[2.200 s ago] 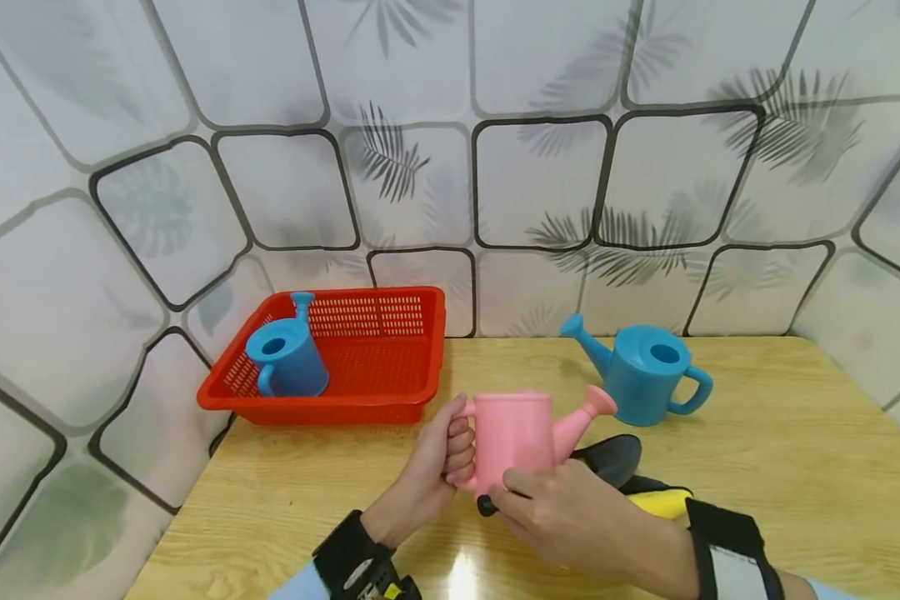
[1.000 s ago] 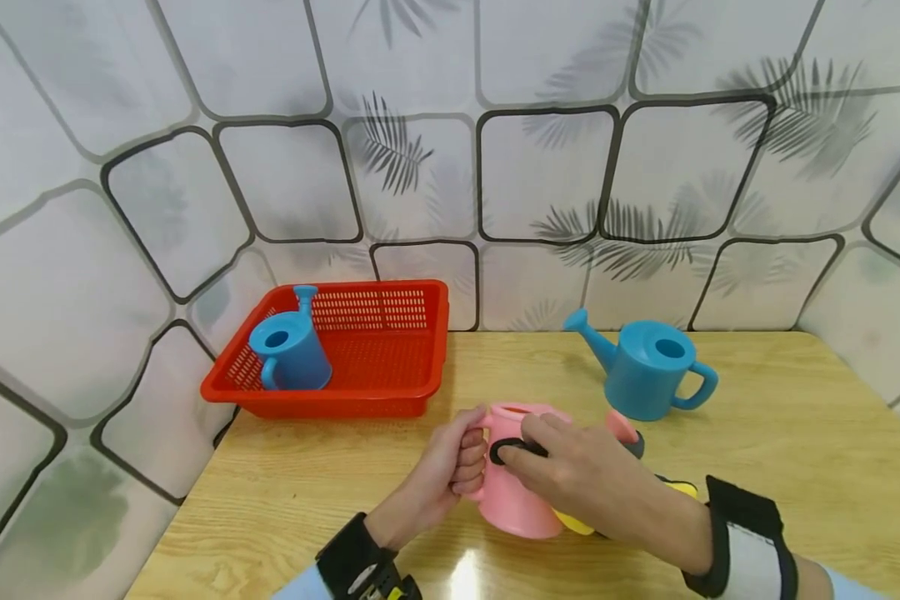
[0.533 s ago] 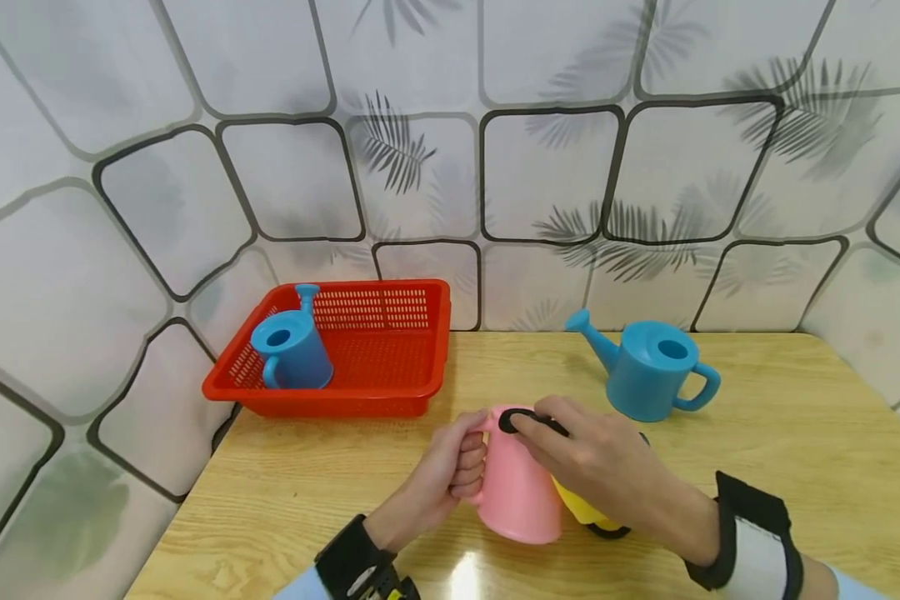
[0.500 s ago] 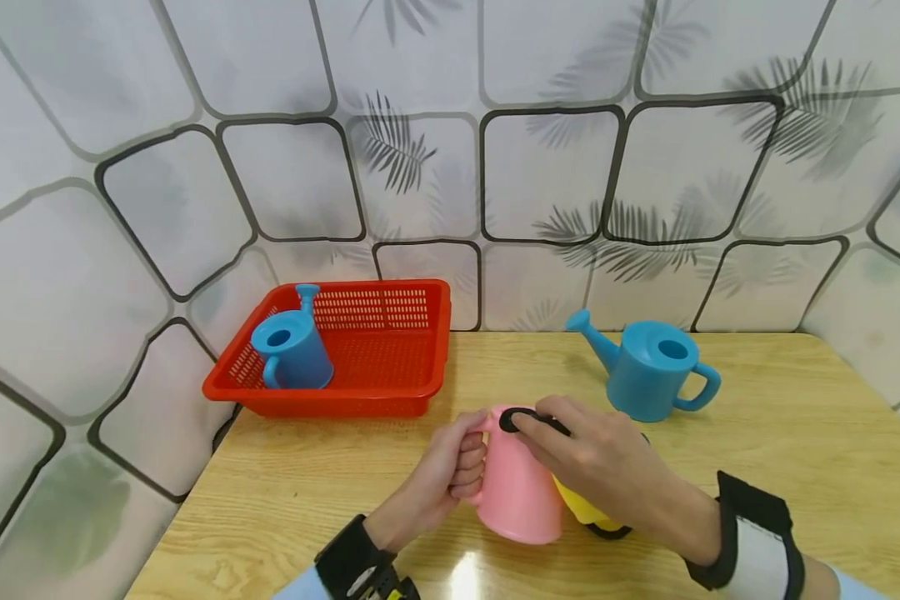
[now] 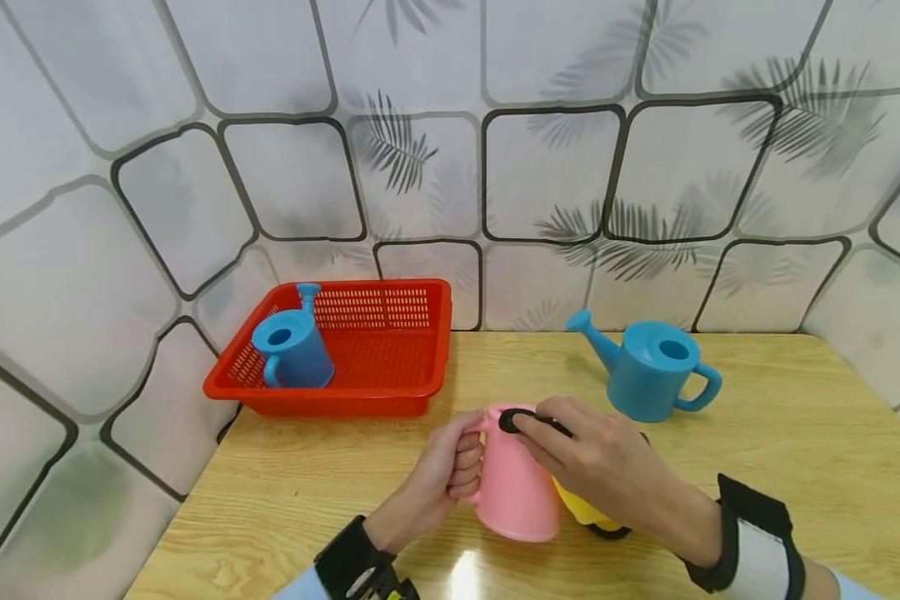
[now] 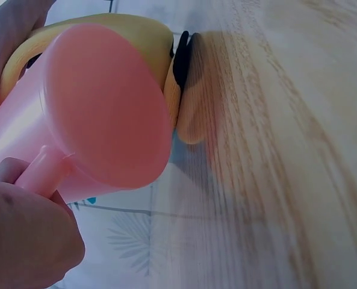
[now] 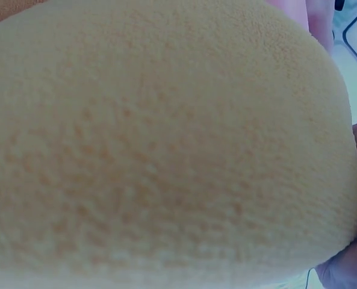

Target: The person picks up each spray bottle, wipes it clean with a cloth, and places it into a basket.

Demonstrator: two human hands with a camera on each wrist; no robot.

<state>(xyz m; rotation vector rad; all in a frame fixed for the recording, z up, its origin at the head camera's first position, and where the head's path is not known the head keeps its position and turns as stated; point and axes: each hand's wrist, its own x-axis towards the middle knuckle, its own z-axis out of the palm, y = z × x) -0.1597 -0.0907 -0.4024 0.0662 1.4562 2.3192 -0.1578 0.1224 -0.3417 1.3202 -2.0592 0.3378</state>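
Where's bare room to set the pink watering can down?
Free: table right of the blue watering can outside the red basket; table between basket and left hand; the basket's right half. Crowded: front centre, with right hand, left hand, pink watering can, yellow plush item.

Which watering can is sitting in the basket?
The blue watering can on the left, inside the red basket. The other blue can stands on the table, and the left hand grips the pink can by its handle.
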